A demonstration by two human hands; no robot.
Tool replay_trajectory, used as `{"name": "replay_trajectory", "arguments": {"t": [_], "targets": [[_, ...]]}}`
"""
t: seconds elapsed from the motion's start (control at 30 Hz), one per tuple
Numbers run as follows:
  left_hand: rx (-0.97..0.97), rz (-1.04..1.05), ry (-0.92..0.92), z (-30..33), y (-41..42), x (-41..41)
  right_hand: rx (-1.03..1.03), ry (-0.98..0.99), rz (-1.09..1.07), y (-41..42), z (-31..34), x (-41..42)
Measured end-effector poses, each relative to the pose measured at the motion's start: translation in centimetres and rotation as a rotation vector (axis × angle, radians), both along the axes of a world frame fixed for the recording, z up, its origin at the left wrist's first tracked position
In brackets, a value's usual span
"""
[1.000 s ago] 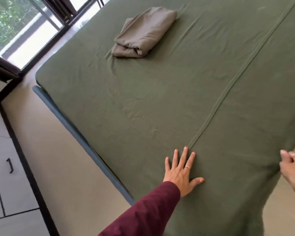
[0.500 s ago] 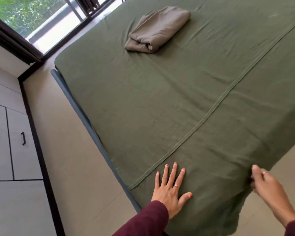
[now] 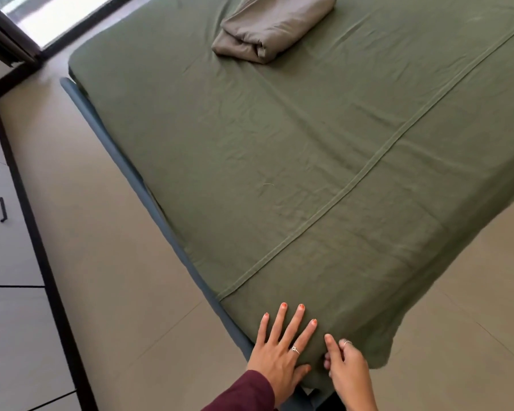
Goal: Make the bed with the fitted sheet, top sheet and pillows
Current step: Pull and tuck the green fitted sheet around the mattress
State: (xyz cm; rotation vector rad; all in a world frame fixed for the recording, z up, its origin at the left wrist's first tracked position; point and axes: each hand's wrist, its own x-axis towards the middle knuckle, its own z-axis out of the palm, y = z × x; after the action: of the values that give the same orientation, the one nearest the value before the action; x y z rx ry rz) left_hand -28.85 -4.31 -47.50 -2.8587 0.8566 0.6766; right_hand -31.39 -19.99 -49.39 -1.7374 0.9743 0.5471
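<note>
Pressing flat with fingers spread, the left hand [image 3: 282,348] pins the sheet [image 3: 279,161] at the bed's near corner. Just beside it, the right hand [image 3: 349,370] pinches the sheet's edge, which hangs straight below; judged nearer for tucking.

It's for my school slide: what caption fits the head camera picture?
Left hand presses the green sheet flat at the bed corner while the right hand grips its edge.
</note>
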Motion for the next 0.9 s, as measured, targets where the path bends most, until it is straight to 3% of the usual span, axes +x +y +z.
{"name": "replay_trajectory", "arguments": {"t": [0.23,0.4,0.53,0.6,0.7,0.9], "targets": [[-0.039,-0.034,0.029,1.2,0.2,-1.3,-0.11,-0.008,0.199,-1.4,0.1,-2.0],[-0.097,0.06,0.037,2.1,0.1,-1.2,-0.069,0.044,0.356,-2.5,2.0,-0.7],[-0.138,0.12,-0.047,2.4,-0.8,2.2,-0.052,0.043,0.454,-8.1,1.0,2.4],[-0.141,0.137,-0.079,2.2,-1.9,5.0,-0.153,0.068,0.416,-13.2,0.4,4.7],[-0.148,0.173,-0.135,2.2,-4.7,9.5,-0.194,0.064,0.18,-21.5,0.8,8.9],[-0.117,0.185,-0.119,3.6,-16.2,19.5,-0.3,-0.075,-0.115,-36.0,2.6,20.3]]}}
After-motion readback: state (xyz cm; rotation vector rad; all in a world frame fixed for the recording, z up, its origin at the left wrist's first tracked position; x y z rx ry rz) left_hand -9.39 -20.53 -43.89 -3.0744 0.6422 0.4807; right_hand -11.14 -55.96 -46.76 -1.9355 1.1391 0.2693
